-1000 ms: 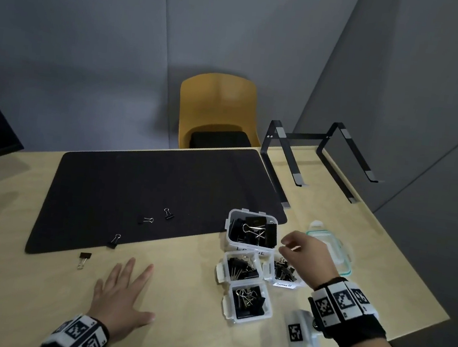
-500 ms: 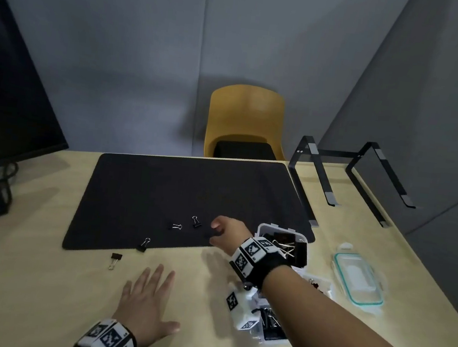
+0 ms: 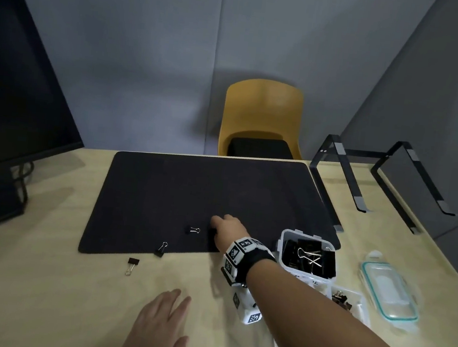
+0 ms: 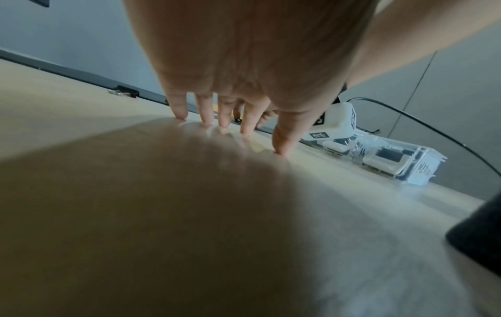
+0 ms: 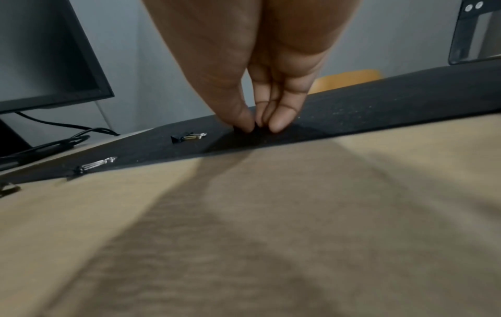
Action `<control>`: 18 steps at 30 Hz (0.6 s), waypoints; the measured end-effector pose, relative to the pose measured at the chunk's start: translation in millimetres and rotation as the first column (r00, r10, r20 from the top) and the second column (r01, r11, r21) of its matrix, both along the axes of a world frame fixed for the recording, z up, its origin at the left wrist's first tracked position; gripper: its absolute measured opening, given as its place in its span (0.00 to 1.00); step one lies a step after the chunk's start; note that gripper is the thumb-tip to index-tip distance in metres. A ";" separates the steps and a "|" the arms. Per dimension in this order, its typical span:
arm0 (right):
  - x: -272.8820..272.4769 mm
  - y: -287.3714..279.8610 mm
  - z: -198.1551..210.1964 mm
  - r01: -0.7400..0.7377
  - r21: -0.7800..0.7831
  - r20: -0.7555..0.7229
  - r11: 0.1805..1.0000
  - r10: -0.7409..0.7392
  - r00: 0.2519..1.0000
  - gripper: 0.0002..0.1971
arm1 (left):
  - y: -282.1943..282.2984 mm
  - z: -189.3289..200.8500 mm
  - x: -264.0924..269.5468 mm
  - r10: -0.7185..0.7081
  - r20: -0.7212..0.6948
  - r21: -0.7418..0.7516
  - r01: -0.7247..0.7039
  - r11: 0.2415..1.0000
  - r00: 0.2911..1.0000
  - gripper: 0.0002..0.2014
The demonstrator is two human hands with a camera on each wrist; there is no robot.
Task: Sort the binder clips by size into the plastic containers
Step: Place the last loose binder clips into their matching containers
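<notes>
Right hand (image 3: pixel 224 231) pinches small clip (image 5: pixel 256 130) on mat (image 3: pixel 192 186); next clip (image 3: pixel 193 230) just left of it, handles toward hand. Left hand (image 3: pixel 158 328) flat on bench (image 3: pixel 38 280), relaxed.

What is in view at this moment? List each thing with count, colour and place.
loose binder clips: three visible, black with silver handles; two on the mat, one on the table by the mat's near left corner; a fourth under the right fingertips cannot be confirmed
mat: one, black, centre of table
plastic containers: several, clear, on the right, holding clips; count partly hidden by the forearm
lid: one, clear with teal rim, far right
table: one, light wood
monitor: one, black, left
chair: one, yellow, behind table
stand: one, black, back right
hands: left hand flat on table; right hand pinching at the mat
</notes>
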State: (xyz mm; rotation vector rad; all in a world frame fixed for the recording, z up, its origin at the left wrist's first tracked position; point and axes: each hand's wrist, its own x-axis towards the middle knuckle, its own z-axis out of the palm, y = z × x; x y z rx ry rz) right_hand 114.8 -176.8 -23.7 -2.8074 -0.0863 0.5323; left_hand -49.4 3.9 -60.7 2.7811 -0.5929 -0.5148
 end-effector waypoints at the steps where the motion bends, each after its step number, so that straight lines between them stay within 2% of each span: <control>1: -0.7 0.8 0.1 0.010 -0.007 -0.003 1.000 -0.010 1.000 0.17 | 0.7 -0.8 -1.6 -0.020 0.022 0.001 0.020 1.000 1.000 0.33; 6: -9.6 1.2 5.9 0.045 -0.010 -0.003 0.999 -0.045 0.999 0.14 | -0.7 -1.2 -6.1 -0.027 0.024 0.022 0.026 0.999 0.999 0.33; 10: -20.9 -0.1 10.6 0.042 -0.065 -0.079 0.997 -0.047 0.996 0.16 | -4.5 -2.2 -5.2 0.002 0.078 0.062 -0.007 0.998 0.997 0.33; 14: -36.5 -7.9 11.5 0.070 -0.080 -0.140 0.994 -0.081 0.987 0.19 | -7.7 1.1 -4.7 -0.008 -0.011 0.139 0.009 0.990 1.000 0.32; 18: -57.4 -19.0 23.3 0.121 -0.033 -0.124 0.992 -0.124 0.984 0.19 | -12.3 7.7 -4.6 0.007 0.004 0.186 -0.008 0.982 1.000 0.32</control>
